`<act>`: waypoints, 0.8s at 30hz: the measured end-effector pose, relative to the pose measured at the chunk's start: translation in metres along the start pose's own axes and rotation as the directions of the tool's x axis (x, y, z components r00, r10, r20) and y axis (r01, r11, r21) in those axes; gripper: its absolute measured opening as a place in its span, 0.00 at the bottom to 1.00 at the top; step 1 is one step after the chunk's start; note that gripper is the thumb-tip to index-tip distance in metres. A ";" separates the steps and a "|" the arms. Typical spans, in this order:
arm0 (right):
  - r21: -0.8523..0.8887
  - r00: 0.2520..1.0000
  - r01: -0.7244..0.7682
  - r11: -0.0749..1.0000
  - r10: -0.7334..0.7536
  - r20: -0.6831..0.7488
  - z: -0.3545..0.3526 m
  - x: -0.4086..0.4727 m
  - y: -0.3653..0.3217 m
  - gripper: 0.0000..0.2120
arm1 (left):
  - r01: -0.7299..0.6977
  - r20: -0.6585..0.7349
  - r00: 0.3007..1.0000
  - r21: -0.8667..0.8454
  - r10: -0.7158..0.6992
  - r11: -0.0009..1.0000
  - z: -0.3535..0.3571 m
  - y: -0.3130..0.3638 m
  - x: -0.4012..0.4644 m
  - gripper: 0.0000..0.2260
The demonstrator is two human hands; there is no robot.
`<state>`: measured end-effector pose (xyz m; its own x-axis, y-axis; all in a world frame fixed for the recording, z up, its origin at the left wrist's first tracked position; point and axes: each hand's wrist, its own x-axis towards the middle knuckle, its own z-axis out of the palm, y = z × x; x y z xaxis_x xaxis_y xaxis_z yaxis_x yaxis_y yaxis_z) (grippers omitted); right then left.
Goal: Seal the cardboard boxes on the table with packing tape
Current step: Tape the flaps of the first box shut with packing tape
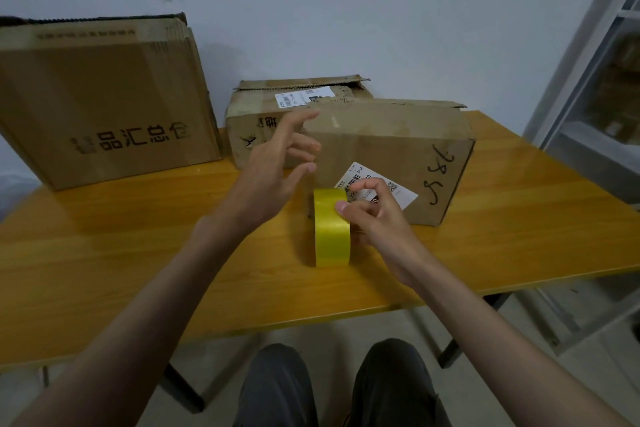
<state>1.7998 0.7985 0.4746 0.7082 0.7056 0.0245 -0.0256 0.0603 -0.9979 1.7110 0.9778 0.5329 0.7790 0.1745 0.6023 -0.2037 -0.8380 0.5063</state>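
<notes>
Head view: at frame centre a yellow packing tape roll [331, 229] stands on edge on the wooden table [138, 253], gripped at its top by the right hand [372, 210]. The left hand [277, 163] hovers above, fingers spread and released. Behind it lies the near cardboard box [391, 149]; a second box [263, 121] sits behind that, and a large box [100, 104] stands upper left.

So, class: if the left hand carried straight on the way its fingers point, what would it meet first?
Most likely the nearest cardboard box. The left hand is open, its fingers aimed up and right at that box's upper left corner. Depth is unclear from one view, so it may already be very close.
</notes>
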 end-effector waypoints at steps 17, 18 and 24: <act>-0.088 0.997 0.079 0.993 -0.076 0.029 -0.002 -0.001 0.003 0.11 | 0.129 -0.072 0.990 0.064 -0.124 0.990 -0.012 0.001 -0.016 0.23; -0.086 0.997 0.080 0.993 -0.078 0.028 -0.002 -0.002 0.003 0.11 | 0.130 -0.081 0.989 0.093 -0.123 0.987 -0.013 0.000 -0.017 0.21; -0.094 0.996 0.091 0.991 -0.088 0.034 -0.002 -0.003 0.002 0.11 | 0.108 0.022 0.994 0.100 -0.110 0.989 -0.017 0.000 -0.017 0.07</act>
<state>1.7994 0.7951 0.4722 0.6835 0.7209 0.1146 0.1054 0.0578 -0.9927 1.6874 0.9836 0.5334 0.8093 0.2548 0.5292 -0.0583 -0.8617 0.5040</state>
